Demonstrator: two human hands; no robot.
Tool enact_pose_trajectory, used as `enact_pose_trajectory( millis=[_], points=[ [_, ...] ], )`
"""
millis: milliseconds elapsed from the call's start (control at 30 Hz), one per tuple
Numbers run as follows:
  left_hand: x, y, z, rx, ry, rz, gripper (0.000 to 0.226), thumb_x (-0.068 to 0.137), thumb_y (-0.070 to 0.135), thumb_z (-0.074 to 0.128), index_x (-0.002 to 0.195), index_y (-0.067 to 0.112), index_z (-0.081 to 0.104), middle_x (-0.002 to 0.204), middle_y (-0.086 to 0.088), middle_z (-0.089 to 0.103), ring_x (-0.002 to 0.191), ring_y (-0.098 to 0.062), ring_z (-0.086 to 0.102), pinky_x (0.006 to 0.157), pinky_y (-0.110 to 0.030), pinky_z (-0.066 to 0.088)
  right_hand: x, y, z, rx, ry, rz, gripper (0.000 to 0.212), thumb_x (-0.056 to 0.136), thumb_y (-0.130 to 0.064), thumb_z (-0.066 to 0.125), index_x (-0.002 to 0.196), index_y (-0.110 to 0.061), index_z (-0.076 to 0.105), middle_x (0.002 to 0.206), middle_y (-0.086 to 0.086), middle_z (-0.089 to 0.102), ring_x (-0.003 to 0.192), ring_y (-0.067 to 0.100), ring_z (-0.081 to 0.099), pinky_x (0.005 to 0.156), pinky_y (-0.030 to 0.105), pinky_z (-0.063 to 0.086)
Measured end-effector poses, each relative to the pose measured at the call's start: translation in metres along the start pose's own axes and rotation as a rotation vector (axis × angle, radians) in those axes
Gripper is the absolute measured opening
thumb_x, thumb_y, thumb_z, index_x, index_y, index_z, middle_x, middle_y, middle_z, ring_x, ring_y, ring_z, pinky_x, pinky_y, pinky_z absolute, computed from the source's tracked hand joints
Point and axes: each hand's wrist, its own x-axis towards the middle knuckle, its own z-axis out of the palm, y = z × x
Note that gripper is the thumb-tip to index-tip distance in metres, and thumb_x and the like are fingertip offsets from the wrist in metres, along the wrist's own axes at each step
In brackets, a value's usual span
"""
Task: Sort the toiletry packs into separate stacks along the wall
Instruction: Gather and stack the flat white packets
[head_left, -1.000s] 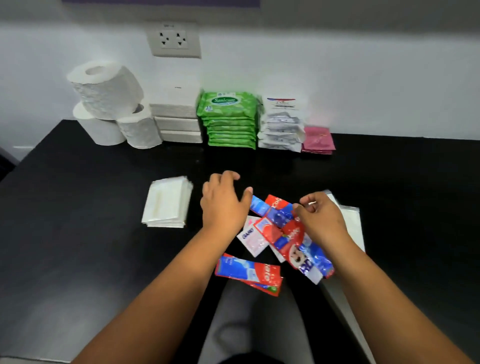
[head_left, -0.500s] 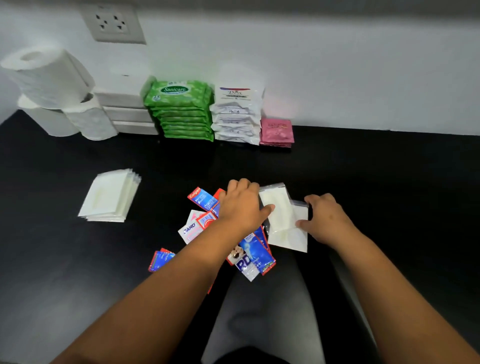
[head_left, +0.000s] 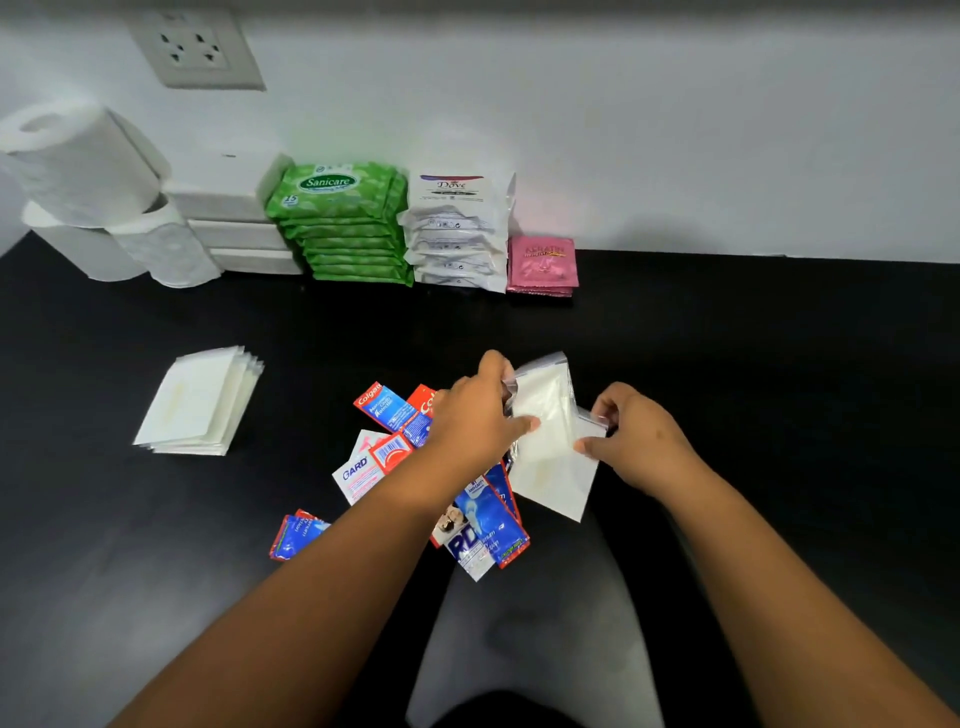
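Pouches (head_left: 545, 415) in clear plastic, up off the table (head_left: 779, 364) now beside my sachet pile (head_left: 415, 467) | left hand (head_left: 475, 415) pinching their left edge | right hand (head_left: 631, 441) pinching the right corner, curled tighter than before | stacks on the wall unchanged.

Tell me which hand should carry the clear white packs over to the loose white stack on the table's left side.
Left, probably. The left hand already grips the clear white packs and lies nearer the loose white stack. The right hand only pinches their corner and would have to cross the sachet pile.
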Motion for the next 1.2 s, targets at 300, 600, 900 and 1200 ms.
enact_pose_trajectory(
  millis=[300, 600, 900, 1200],
  points=[
    [0.000, -0.005, -0.032, -0.775, 0.053, -0.041, 0.053, 0.087, 0.000, 0.065, 0.124, 0.024, 0.036, 0.084, 0.000, 0.059, 0.084, -0.018, 0.063, 0.077, -0.029, 0.056, 0.005, -0.014, -0.006, 0.722, 0.101, 0.028, 0.015, 0.083, -0.003, 0.070, 0.095, -0.012, 0.068, 0.086, 0.005, 0.071, 0.074, 0.014, 0.066, 0.061, 0.021, 0.050],
    [-0.008, -0.061, -0.089, -0.872, 0.205, -0.060, 0.079, 0.089, -0.006, 0.058, 0.149, 0.025, 0.017, 0.085, -0.018, 0.054, 0.070, -0.027, 0.058, 0.066, -0.037, 0.052, 0.020, -0.056, -0.002, 0.836, 0.193, -0.076, 0.011, 0.090, -0.007, 0.064, 0.089, -0.018, 0.065, 0.088, 0.005, 0.070, 0.076, 0.013, 0.064, 0.069, 0.025, 0.052],
    [-0.032, -0.143, -0.140, -0.797, 0.354, -0.163, 0.072, 0.089, 0.002, 0.062, 0.147, 0.025, 0.026, 0.077, 0.003, 0.062, 0.066, -0.013, 0.059, 0.068, -0.028, 0.051, 0.026, -0.133, 0.039, 0.825, 0.074, -0.258, 0.014, 0.092, -0.002, 0.058, 0.096, -0.015, 0.062, 0.085, 0.001, 0.067, 0.067, 0.000, 0.060, 0.057, 0.011, 0.045],
    [-0.054, -0.243, -0.201, -0.589, 0.286, -0.316, 0.063, 0.085, 0.021, 0.070, 0.138, 0.029, 0.037, 0.103, -0.001, 0.068, 0.086, -0.017, 0.067, 0.081, -0.036, 0.054, 0.027, -0.205, 0.101, 0.875, 0.033, -0.244, 0.013, 0.093, -0.002, 0.057, 0.102, -0.008, 0.063, 0.090, 0.003, 0.070, 0.076, 0.007, 0.065, 0.069, 0.020, 0.051]
  ],
)
